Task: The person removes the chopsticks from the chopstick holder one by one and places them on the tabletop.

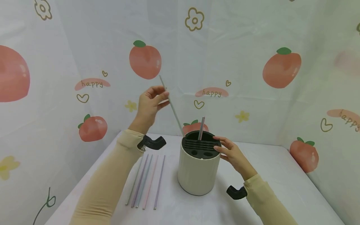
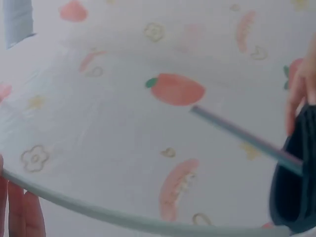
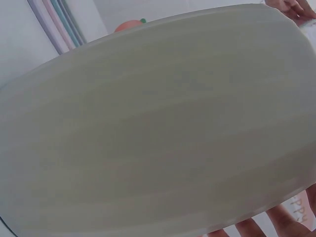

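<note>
My left hand (image 1: 153,104) pinches a long thin pale green stick (image 1: 173,109) between thumb and fingers, high over the back left of the table. The stick slants down to the right, its lower end at the rim of a cream cylindrical holder (image 1: 198,176). A black slotted insert (image 1: 203,153) with two round holes fills the holder's front top. From the open compartment behind the slots rises a shiny pinkish-grey stick (image 1: 201,128). My right hand (image 1: 232,154) grips the holder's right rim, fingertips over the edge. The right wrist view is mostly the holder's wall (image 3: 158,123).
Several thin sticks (image 1: 144,181) in pale green, purple, blue and pink lie side by side on the white table (image 1: 168,215), left of the holder. A white cloth backdrop (image 1: 242,37) printed with red fruit surrounds the table. Black wrist mounts (image 1: 153,142) project from both sleeves.
</note>
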Demonstrator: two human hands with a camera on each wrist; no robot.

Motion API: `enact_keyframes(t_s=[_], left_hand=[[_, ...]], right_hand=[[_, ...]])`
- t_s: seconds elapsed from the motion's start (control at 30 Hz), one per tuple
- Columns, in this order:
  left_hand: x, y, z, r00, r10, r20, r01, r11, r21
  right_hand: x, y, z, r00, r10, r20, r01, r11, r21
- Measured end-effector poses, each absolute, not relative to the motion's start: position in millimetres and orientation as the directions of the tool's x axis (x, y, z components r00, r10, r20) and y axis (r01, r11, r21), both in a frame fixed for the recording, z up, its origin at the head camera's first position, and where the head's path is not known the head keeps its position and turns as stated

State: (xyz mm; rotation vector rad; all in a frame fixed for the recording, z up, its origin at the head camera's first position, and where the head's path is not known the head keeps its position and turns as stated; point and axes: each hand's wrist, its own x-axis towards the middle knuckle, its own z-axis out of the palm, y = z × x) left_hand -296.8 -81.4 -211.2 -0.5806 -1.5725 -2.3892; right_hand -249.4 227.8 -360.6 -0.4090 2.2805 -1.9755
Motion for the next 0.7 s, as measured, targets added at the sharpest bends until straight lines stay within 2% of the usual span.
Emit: enact_keyframes(t_s=[0.13, 0.27, 0.5, 0.7], left_hand=[[-299, -112, -208, -0.91, -0.052, 0.412, 0.396, -0.413, 0.82], [-304, -139, -226, -0.945, -0.098, 0.313, 0.327, -0.362, 0.873], [-317, -178, -293, -0.988, -0.094, 0.124, 0.137, -0.143, 0.98], [-317, -207, -356, -0.997, -0.078, 0.011, 0.006, 0.054, 0.999]], right_hand=[[-249, 228, -360, -0.961, -0.261, 0.094, -0.13, 0.121, -0.984], [-249, 228, -360, -0.962, -0.258, 0.086, -0.121, 0.121, -0.985], [-250, 228, -360, -0.962, -0.258, 0.083, -0.118, 0.121, -0.986], [-250, 227, -360, -0.963, -0.257, 0.082, -0.117, 0.124, -0.985]])
